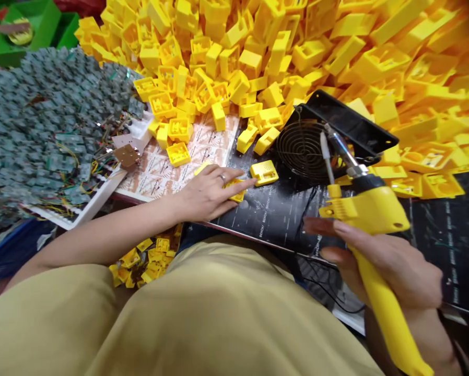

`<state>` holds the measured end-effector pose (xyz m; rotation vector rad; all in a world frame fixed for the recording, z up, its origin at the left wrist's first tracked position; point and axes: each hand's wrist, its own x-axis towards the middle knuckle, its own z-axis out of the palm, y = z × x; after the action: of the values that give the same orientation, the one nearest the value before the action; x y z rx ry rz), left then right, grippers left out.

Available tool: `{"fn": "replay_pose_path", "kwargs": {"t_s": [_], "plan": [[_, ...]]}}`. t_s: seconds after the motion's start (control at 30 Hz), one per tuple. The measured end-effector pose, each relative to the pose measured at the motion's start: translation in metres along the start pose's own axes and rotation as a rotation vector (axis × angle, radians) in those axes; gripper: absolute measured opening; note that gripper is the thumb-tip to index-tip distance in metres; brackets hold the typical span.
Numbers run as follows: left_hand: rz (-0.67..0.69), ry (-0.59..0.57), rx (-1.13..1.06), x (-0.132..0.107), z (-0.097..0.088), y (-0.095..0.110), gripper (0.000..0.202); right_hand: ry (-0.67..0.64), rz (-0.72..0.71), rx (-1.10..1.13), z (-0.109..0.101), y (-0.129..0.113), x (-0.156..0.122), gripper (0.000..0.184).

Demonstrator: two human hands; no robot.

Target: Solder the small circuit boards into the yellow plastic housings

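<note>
My left hand lies on a yellow plastic housing at the near edge of the black mat, its fingers curled over it. Another yellow housing sits just beyond my fingertips. My right hand grips a yellow soldering gun by its handle, with the metal tip pointing up toward a black fan.
A huge heap of yellow housings fills the back and right. A pile of green circuit boards with wires lies at left. Green bins stand at the far left. More yellow parts lie by my lap.
</note>
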<state>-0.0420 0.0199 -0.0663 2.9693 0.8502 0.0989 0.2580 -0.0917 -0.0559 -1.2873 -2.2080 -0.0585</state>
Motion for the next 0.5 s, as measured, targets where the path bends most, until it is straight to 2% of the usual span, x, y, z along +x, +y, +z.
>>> {"fn": "replay_pose_path", "kwargs": {"t_s": [0.07, 0.13, 0.2, 0.33, 0.4, 0.5], "plan": [[-0.062, 0.019, -0.031, -0.01, -0.002, -0.001, 0.069, 0.003, -0.183, 0.01, 0.003, 0.001, 0.021, 0.06], [-0.126, 0.007, -0.061, -0.013, 0.001, -0.005, 0.08, -0.067, -0.29, 0.031, 0.017, 0.005, 0.045, 0.041], [-0.121, -0.018, -0.107, -0.012, 0.006, -0.01, 0.075, -0.085, -0.336, 0.015, 0.04, 0.012, 0.069, 0.021], [-0.089, -0.02, -0.111, -0.007, 0.011, -0.011, 0.053, -0.203, -0.352, -0.049, 0.085, 0.027, 0.095, 0.018], [-0.091, -0.033, -0.081, -0.01, 0.007, -0.009, 0.052, -0.222, -0.316, -0.08, 0.088, 0.027, 0.095, 0.018], [-0.133, -0.005, -0.07, -0.02, 0.001, -0.008, 0.066, -0.206, -0.269, -0.045, 0.067, 0.016, 0.085, 0.023]]}}
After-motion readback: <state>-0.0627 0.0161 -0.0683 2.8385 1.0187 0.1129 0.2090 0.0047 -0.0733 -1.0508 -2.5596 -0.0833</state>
